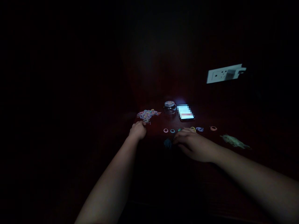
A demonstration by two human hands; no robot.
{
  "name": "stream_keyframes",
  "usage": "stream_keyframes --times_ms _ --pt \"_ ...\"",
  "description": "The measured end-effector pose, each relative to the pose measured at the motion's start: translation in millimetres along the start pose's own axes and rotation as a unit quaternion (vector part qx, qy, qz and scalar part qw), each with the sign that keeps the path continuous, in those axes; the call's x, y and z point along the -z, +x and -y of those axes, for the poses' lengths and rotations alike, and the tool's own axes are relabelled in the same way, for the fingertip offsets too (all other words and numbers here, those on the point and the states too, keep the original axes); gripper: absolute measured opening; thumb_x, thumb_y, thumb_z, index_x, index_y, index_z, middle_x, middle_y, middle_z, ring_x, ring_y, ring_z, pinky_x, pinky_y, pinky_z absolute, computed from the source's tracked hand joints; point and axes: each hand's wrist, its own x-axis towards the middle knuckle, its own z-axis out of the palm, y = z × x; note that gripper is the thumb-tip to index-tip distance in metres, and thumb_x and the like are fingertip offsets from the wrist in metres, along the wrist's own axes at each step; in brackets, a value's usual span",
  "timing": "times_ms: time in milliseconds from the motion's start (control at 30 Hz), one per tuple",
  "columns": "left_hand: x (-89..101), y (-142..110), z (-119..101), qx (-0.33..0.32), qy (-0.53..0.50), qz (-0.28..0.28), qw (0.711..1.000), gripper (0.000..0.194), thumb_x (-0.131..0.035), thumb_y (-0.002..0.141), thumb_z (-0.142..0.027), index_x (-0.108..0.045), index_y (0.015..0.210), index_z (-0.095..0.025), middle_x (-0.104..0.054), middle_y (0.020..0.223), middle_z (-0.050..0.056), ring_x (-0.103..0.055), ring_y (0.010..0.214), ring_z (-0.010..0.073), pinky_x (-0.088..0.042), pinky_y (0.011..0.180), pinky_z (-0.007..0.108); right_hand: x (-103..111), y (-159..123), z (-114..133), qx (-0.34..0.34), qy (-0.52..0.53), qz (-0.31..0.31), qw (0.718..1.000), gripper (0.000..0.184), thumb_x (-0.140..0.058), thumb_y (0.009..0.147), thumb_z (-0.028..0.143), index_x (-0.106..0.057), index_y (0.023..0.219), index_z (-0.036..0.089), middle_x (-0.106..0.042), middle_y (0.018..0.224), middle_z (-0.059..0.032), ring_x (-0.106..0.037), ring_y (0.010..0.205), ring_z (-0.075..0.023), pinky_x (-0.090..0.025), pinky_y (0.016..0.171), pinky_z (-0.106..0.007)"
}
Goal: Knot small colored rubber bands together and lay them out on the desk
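Observation:
My left hand (138, 130) is at the near edge of a loose pile of small coloured elastic bands (147, 114). Its fingers look curled, and what they hold, if anything, is hidden. My right hand (192, 143) hovers palm down over the table, fingers bent and parted from the thumb, with nothing visible in it. Just left of its fingertips lies a dark teal bunch of bands (167, 143). Behind that hand runs a row of single bands and small groups: a pink band (165, 130), a blue band (172, 131), a purple group (199, 129) and an orange band (213, 128). Green and yellow ones are partly covered.
A round lidded jar (170, 107) stands at the back beside a lit phone (186, 112). To the right lies a pale yellowish bunch of bands (235, 141). A white socket plate (224, 74) with a plug is on the wall. Most surroundings are dark.

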Motion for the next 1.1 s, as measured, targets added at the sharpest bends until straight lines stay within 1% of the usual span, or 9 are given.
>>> stream_keyframes --times_ms 133,200,367,433,533,667,767,900,1100 --pt "-3.6 3.1 2.1 0.015 -0.018 -0.014 1.0 0.041 -0.053 0.082 -0.019 -0.053 0.123 -0.018 -0.062 0.126 0.015 -0.057 0.118 0.0285 -0.042 0.1 0.037 -0.7 -0.3 0.5 0.001 0.003 -0.005 1.0 0.024 -0.054 0.082 0.011 -0.069 0.096 0.021 -0.067 0.098 -0.0058 -0.058 0.095 -0.0225 -0.039 0.094 -0.045" --pt "-4.7 4.2 4.8 0.025 -0.027 -0.019 0.999 0.044 -0.055 0.082 -0.018 -0.049 0.125 -0.017 -0.063 0.124 0.015 -0.058 0.116 0.0273 -0.043 0.098 0.036 -0.8 -0.4 0.7 0.0 0.003 -0.007 1.0 0.024 -0.054 0.082 0.01 -0.069 0.096 0.021 -0.067 0.098 -0.0056 -0.058 0.095 -0.0225 -0.039 0.094 -0.045" --pt "-7.0 5.3 9.7 0.02 -0.047 -0.038 0.998 0.048 -0.052 0.083 -0.015 -0.043 0.13 -0.018 -0.063 0.126 0.011 -0.059 0.114 0.0211 -0.043 0.098 0.03 -0.1 -0.1 0.5 -0.006 0.005 -0.007 1.0 0.024 -0.053 0.082 0.011 -0.069 0.097 0.022 -0.067 0.098 -0.0057 -0.058 0.095 -0.0228 -0.039 0.093 -0.046" --pt "-7.7 5.5 9.7 0.023 -0.046 -0.046 0.998 0.047 -0.053 0.083 -0.016 -0.044 0.129 -0.018 -0.061 0.128 0.011 -0.058 0.116 0.0217 -0.042 0.099 0.03 0.1 0.0 0.0 -0.008 0.004 -0.004 1.0 0.024 -0.053 0.082 0.011 -0.069 0.097 0.022 -0.067 0.098 -0.0053 -0.058 0.095 -0.0227 -0.039 0.093 -0.045" --pt "-8.9 5.8 8.4 0.023 -0.035 -0.049 0.998 0.039 -0.054 0.083 -0.02 -0.054 0.122 -0.018 -0.059 0.131 0.012 -0.053 0.121 0.0254 -0.039 0.104 0.034 -0.1 -0.2 -0.4 -0.005 0.001 -0.008 1.0 0.024 -0.053 0.083 0.011 -0.068 0.097 0.021 -0.067 0.098 -0.0051 -0.058 0.095 -0.0224 -0.039 0.093 -0.045" --pt "-11.2 6.5 7.1 0.009 -0.024 -0.033 0.999 0.03 -0.052 0.086 -0.025 -0.064 0.113 -0.022 -0.062 0.128 0.007 -0.052 0.122 0.0261 -0.038 0.106 0.035 -0.6 -0.2 -0.6 -0.003 0.008 -0.013 1.0 0.024 -0.053 0.082 0.01 -0.068 0.097 0.021 -0.067 0.097 -0.0053 -0.058 0.094 -0.022 -0.04 0.092 -0.044" --pt "-11.9 6.6 6.8 0.006 -0.02 -0.031 0.999 0.032 -0.051 0.087 -0.024 -0.065 0.116 -0.023 -0.062 0.13 0.006 -0.052 0.123 0.0251 -0.038 0.106 0.034 -1.0 -0.2 -1.3 -0.001 0.013 -0.017 1.0 0.024 -0.053 0.082 0.01 -0.069 0.096 0.021 -0.067 0.096 -0.0056 -0.058 0.094 -0.022 -0.041 0.092 -0.044" --pt "-10.9 5.8 6.1 0.009 -0.019 -0.035 0.999 0.036 -0.052 0.087 -0.026 -0.064 0.121 -0.021 -0.061 0.132 0.008 -0.053 0.123 0.0243 -0.038 0.106 0.032 -1.3 -0.7 -2.6 0.001 0.014 -0.018 1.0 0.025 -0.053 0.082 0.01 -0.069 0.097 0.021 -0.067 0.096 -0.0056 -0.058 0.094 -0.0223 -0.042 0.092 -0.044" --pt "-10.8 5.6 6.0 0.008 -0.024 -0.036 0.999 0.037 -0.051 0.088 -0.026 -0.065 0.121 -0.02 -0.062 0.131 0.008 -0.055 0.122 0.0219 -0.038 0.106 0.03 -0.6 -1.4 -1.9 -0.004 0.005 -0.016 1.0 0.024 -0.053 0.083 0.011 -0.068 0.098 0.022 -0.067 0.098 -0.0053 -0.059 0.096 -0.0224 -0.04 0.092 -0.044"
